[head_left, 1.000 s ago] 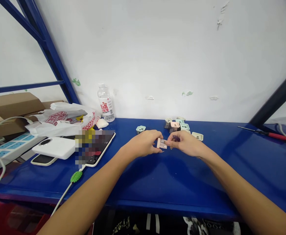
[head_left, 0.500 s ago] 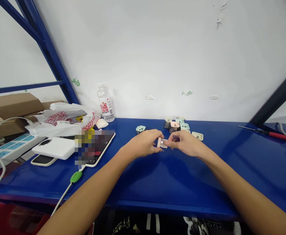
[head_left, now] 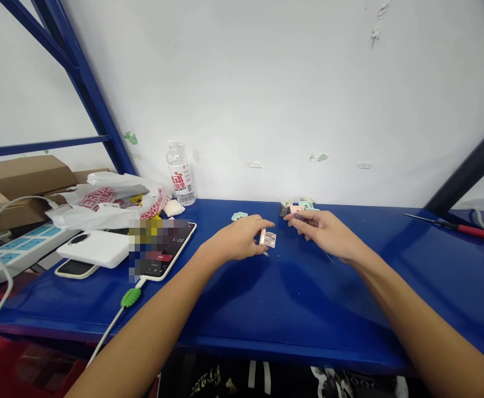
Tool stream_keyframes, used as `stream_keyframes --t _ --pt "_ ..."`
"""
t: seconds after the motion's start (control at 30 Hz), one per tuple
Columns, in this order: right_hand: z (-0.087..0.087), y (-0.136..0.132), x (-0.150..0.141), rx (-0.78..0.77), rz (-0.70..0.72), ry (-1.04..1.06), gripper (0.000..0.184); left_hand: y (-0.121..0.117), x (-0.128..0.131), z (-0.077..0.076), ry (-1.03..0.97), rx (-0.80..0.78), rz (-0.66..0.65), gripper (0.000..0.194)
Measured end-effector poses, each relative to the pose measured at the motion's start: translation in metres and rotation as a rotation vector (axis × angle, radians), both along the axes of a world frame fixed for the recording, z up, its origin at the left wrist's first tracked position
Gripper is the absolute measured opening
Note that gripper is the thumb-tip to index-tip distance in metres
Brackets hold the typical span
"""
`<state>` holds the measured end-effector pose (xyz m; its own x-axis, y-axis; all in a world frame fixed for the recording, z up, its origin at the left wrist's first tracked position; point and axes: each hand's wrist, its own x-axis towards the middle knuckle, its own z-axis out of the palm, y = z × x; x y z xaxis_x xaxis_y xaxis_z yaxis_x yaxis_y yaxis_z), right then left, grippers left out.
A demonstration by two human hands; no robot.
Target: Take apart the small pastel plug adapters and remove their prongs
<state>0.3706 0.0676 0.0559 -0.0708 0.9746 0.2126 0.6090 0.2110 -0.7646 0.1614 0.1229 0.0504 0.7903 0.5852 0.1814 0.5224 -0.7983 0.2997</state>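
My left hand [head_left: 246, 236] is closed on a small pencil sharpener [head_left: 268, 239] with a pale pink rim and a clear body, its clear end turned right. To the right, my right hand [head_left: 319, 229] is off the sharpener, with fingers curled and close together. A thin dark sliver shows under its palm, too small to name. Beyond that hand stands a cluster of sharpeners, among them a cream one [head_left: 285, 205], a pink one [head_left: 295, 209] and a mint one [head_left: 306, 204], partly hidden. Behind my left hand sits another mint sharpener [head_left: 239, 216].
On the blue table [head_left: 267, 315] a phone [head_left: 169, 251], a white power bank [head_left: 95, 249], plastic bags [head_left: 101, 199] and a power strip [head_left: 22, 251] lie left. A water bottle [head_left: 181, 174] stands by the wall. A red-handled screwdriver [head_left: 469, 229] lies right.
My right hand has let go of the sharpener and moved right, now covering part of the cluster. The sharpener stays in my left hand, shifted slightly left.
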Motion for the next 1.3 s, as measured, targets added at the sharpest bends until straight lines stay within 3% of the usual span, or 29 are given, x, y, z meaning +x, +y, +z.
stream_keyframes --t 0.2,0.43,0.6,1.03,1.3 --pt "-0.002 0.001 0.0 0.203 -0.069 -0.12 0.049 0.007 -0.005 0.0 0.002 0.025 0.017 0.024" --pt "-0.007 -0.004 -0.011 0.182 0.071 -0.126 0.042 0.002 -0.004 0.004 0.035 -0.044 0.041 0.025" --pt "-0.009 -0.003 -0.013 0.188 0.079 -0.147 0.038 0.002 -0.005 0.003 0.034 -0.023 -0.031 0.047" --pt "-0.008 -0.002 -0.011 0.25 0.013 -0.192 0.037 0.003 -0.003 -0.001 0.039 -0.052 -0.055 0.035" --pt "-0.006 -0.003 -0.005 0.286 -0.042 0.027 0.044 0.001 -0.001 0.0 0.068 -0.028 -0.099 0.031"
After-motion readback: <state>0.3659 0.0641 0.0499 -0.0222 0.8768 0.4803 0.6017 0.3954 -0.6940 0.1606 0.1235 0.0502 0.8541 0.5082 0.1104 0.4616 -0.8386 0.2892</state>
